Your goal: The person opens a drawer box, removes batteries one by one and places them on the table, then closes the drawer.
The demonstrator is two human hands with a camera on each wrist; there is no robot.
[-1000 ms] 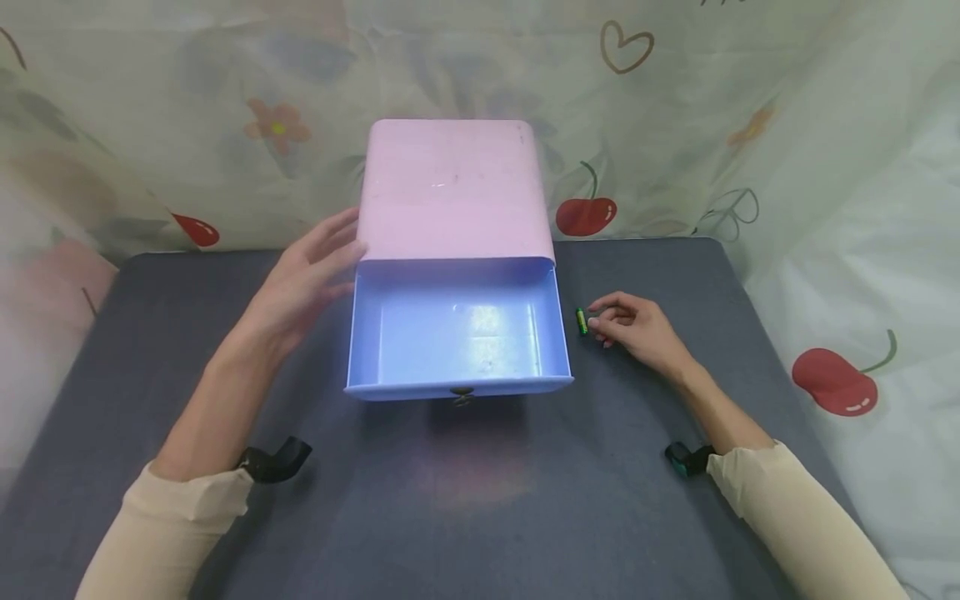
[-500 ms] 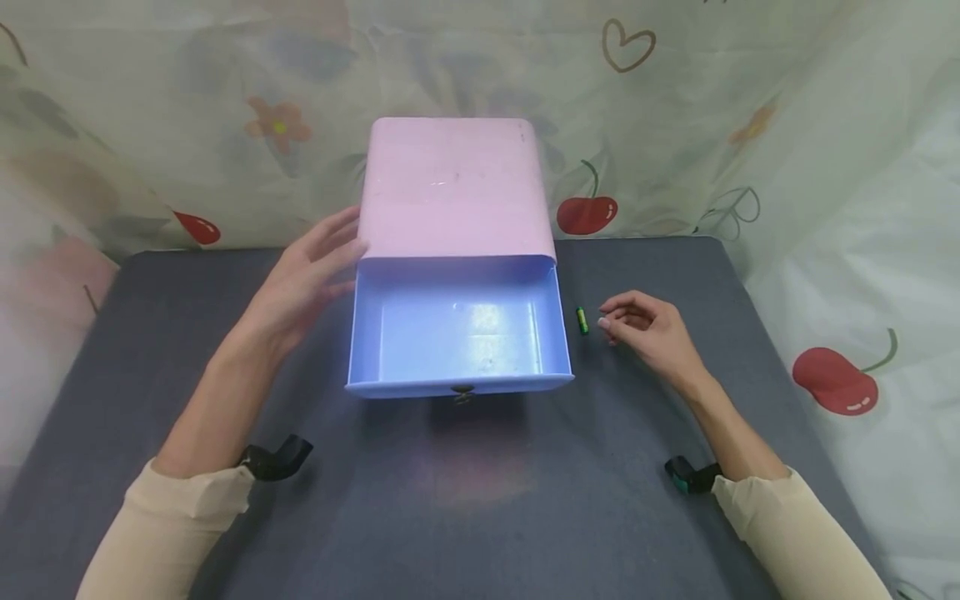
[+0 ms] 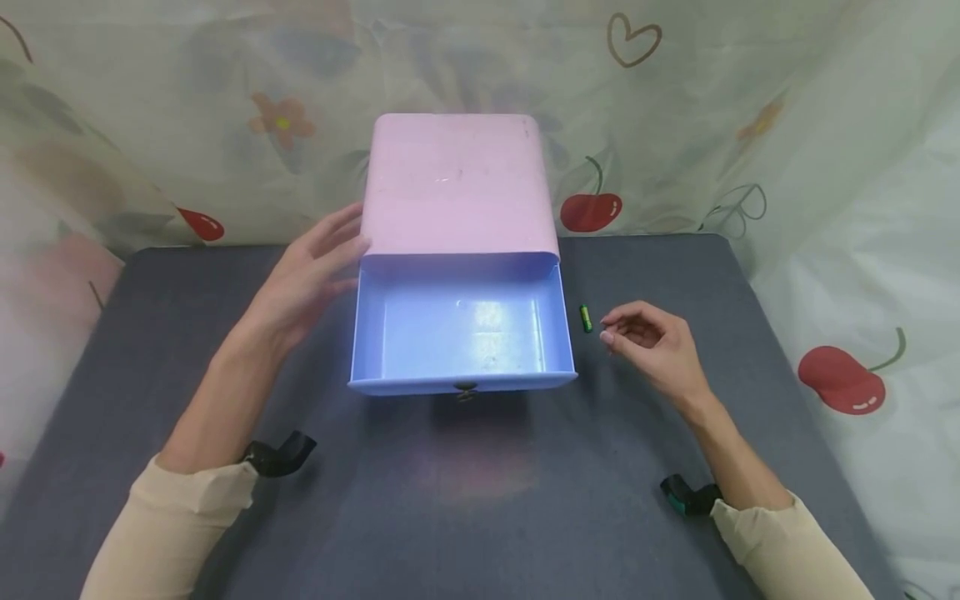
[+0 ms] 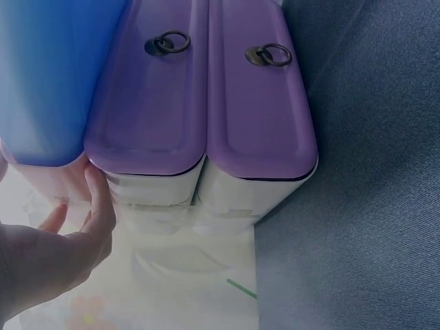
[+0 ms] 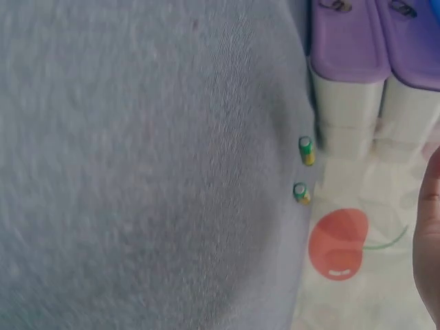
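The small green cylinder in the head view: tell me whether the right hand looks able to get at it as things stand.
Likely yes: the right hand has its fingertips just right of the small green cylinder, with nothing visible between them; the blue drawer is on the other side.

Cabinet (image 3: 461, 183): one. Blue drawer (image 3: 442, 333): one. Purple drawers (image 4: 148, 103): two, the pair showing in both wrist views; with the blue, three in all. Pulls (image 4: 177, 42): three, one to each drawer. Batteries (image 5: 306, 150): two in the right wrist view; one visible in the head view. Left hand (image 3: 311, 267): one. Right hand (image 3: 651, 340): one. Sleeves (image 3: 165, 533): two, one per arm. Wrist cameras (image 3: 283, 456): two, one per arm. Desk (image 3: 487, 533): one. Prints, head view: whole cherries (image 3: 591, 212), two; orange flowers (image 3: 282, 122), two; heart (image 3: 613, 43), one.
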